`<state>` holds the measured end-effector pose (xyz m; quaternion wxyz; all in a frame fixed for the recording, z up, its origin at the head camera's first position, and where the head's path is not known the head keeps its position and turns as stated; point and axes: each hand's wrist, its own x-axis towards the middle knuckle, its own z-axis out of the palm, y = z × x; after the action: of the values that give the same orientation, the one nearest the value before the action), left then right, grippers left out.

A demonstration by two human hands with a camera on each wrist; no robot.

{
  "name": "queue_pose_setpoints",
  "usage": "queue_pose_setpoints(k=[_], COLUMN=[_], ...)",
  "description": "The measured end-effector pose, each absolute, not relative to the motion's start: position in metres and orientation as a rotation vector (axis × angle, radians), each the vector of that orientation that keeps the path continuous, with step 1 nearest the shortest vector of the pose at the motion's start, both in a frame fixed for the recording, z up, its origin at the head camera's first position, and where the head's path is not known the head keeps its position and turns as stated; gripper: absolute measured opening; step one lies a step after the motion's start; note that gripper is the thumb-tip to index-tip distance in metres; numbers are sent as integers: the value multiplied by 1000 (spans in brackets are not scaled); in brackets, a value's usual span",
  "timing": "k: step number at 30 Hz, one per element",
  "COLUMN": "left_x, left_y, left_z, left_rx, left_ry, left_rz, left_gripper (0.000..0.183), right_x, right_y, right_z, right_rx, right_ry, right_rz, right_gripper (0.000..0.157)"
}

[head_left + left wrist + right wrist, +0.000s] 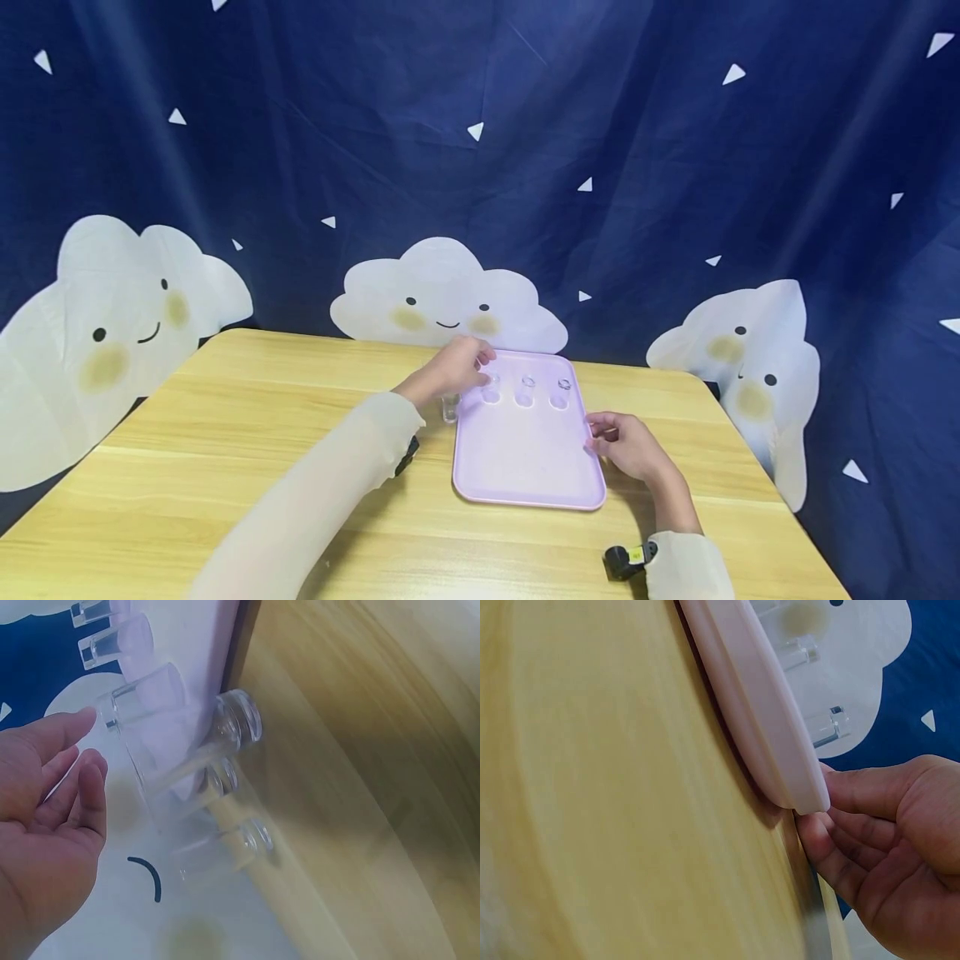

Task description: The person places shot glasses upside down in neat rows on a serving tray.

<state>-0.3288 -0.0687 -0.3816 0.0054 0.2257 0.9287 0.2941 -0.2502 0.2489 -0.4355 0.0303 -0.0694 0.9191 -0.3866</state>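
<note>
left hand (461,365), grip apart, just beside a clear cup (148,696); right hand (630,447), grip clamped on the lilac tray (525,462).

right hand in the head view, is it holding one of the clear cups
No, the right hand grips the edge of the lilac tray, apart from the clear cups standing on it.

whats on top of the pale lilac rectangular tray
On the pale lilac rectangular tray, three clear cylindrical cups stand in a row toward its far end. In the head view, the left grip covers its far-left corner, hiding that spot.
</note>
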Motion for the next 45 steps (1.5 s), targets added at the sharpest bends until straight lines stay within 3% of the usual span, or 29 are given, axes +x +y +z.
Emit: queue_pose_setpoints(k=[22, 30, 45], left_x=[-308, -299, -288], left_y=[-113, -130, -137], left_z=[-392, -402, -422], left_rx=[828, 834, 652], left_ry=[2857, 2830, 2743], left_rz=[998, 1029, 1209], left_gripper=[37, 45, 48], right_x=[-250, -250, -251], right_y=[249, 249, 249], right_z=[-436, -436, -437], right_rx=[-212, -217, -220], right_ry=[2824, 2821, 2825], right_rz=[-1211, -1209, -1208], right_gripper=[36, 36, 37])
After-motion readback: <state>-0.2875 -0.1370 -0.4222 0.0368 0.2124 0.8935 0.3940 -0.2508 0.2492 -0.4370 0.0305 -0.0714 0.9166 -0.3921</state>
